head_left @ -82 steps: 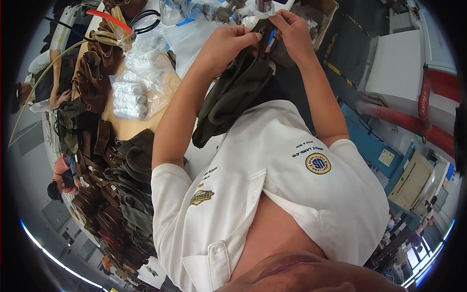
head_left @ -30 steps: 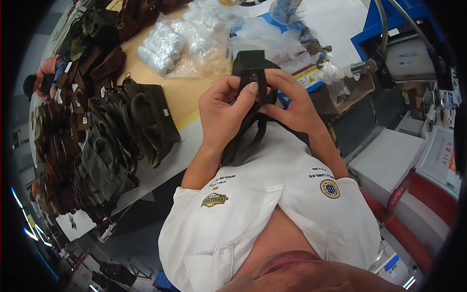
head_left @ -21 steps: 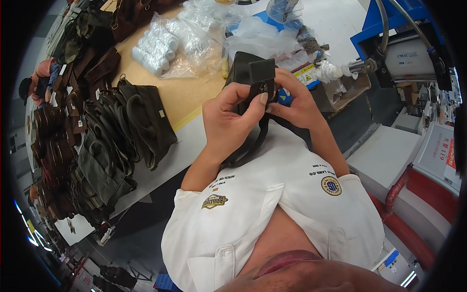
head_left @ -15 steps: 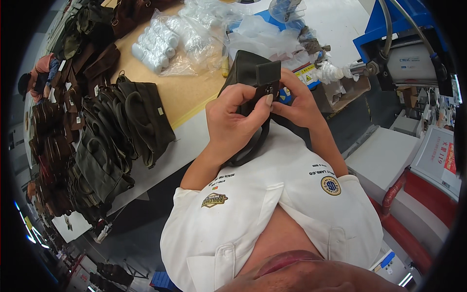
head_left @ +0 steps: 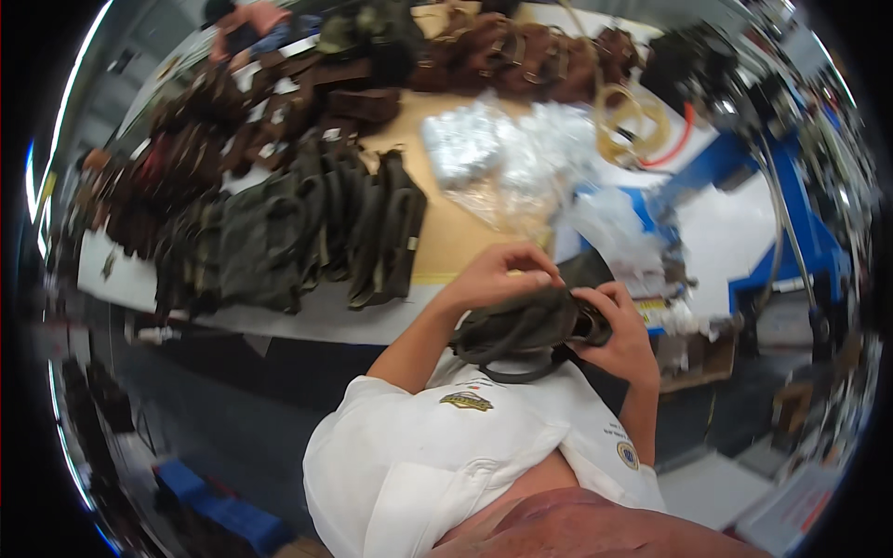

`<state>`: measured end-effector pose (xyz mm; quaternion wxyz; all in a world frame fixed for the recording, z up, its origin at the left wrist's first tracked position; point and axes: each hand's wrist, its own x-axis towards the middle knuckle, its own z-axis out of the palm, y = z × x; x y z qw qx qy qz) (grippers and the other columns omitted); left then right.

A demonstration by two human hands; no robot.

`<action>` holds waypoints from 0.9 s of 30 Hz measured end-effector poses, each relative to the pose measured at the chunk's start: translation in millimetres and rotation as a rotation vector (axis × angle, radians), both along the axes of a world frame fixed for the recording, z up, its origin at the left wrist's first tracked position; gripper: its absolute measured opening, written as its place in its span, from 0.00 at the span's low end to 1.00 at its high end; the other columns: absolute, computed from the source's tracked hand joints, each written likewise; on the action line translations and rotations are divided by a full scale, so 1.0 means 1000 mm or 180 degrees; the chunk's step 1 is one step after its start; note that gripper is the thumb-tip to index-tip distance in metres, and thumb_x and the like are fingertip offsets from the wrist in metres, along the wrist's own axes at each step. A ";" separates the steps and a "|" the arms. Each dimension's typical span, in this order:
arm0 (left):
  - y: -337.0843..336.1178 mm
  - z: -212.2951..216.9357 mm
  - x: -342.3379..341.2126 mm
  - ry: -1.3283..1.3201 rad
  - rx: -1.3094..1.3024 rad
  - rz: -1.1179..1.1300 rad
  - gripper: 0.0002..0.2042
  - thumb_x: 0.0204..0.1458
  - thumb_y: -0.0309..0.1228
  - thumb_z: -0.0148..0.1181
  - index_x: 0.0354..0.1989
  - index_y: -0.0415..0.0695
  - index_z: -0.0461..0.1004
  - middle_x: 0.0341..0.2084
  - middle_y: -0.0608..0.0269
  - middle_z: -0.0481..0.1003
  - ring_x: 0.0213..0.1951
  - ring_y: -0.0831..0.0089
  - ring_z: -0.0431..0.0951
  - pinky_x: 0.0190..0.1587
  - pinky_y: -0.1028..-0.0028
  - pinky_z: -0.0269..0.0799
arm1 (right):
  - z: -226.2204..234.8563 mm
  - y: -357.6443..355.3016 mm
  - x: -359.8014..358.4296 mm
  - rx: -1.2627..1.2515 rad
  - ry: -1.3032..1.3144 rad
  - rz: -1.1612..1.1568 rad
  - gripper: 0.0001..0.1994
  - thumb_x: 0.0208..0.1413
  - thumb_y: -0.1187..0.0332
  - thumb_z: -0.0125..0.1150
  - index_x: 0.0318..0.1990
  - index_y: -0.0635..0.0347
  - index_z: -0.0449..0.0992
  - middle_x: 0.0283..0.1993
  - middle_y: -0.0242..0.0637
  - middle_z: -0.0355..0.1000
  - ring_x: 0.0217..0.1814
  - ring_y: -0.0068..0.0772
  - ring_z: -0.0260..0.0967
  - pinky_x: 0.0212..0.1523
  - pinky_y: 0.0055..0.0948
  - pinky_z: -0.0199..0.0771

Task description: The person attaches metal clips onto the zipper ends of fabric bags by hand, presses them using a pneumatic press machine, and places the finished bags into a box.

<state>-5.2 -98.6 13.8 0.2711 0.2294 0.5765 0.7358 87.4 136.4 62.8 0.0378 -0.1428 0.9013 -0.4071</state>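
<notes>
"What's carrying everything?"

"A long table with a tan top and a pale grey front edge (head_left: 442, 232), across the upper half of the frame."

"And on it?"

"Dark olive soft bags (head_left: 270, 237), packed side by side — left of centre. Brown bags with metal rings (head_left: 521, 60) line the top; clear plastic wrapping around white bundles (head_left: 462, 144) lies upper centre."

Held soft cloth-like bag (head_left: 521, 325): dark olive green, blackish in the folds. Row of slouched fabric bags (head_left: 265, 242), left: greenish charcoal. Slumped leather-like bags (head_left: 526, 60), far: reddish brown. Flat worktop (head_left: 446, 244): tan, yellow strip (head_left: 445, 277) toward near edge. Curved tube (head_left: 689, 121), right: bright red. Angular machine frame (head_left: 819, 223), right: strong blue. Short-sleeved shirt (head_left: 391, 456): white; round badge (head_left: 628, 454) blue and yellow.
</notes>
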 end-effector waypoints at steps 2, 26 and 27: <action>0.000 -0.006 0.007 -0.0131 0.0136 -0.0230 0.08 0.54 0.25 0.61 0.41 0.37 0.75 0.36 0.60 0.79 0.42 0.74 0.79 0.49 0.73 0.72 | -0.002 -0.007 -0.005 -0.0149 0.0672 0.0016 0.27 0.33 0.73 0.72 0.48 0.54 0.77 0.43 0.39 0.71 0.39 0.39 0.73 0.37 0.31 0.72; 0.039 -0.152 -0.014 0.1771 -0.3089 -0.0823 0.12 0.50 0.37 0.61 0.34 0.40 0.77 0.29 0.51 0.79 0.33 0.56 0.80 0.39 0.63 0.74 | 0.067 0.211 0.188 0.2351 0.0396 -0.4068 0.12 0.51 0.61 0.64 0.39 0.59 0.80 0.33 0.46 0.76 0.34 0.49 0.74 0.35 0.37 0.70; 0.040 -0.161 -0.012 0.1737 -0.3299 -0.0855 0.12 0.50 0.38 0.61 0.33 0.40 0.77 0.28 0.51 0.79 0.32 0.56 0.80 0.38 0.62 0.74 | 0.061 0.227 0.171 0.2640 0.0484 -0.4175 0.13 0.51 0.58 0.63 0.39 0.56 0.80 0.33 0.46 0.76 0.36 0.51 0.74 0.36 0.38 0.71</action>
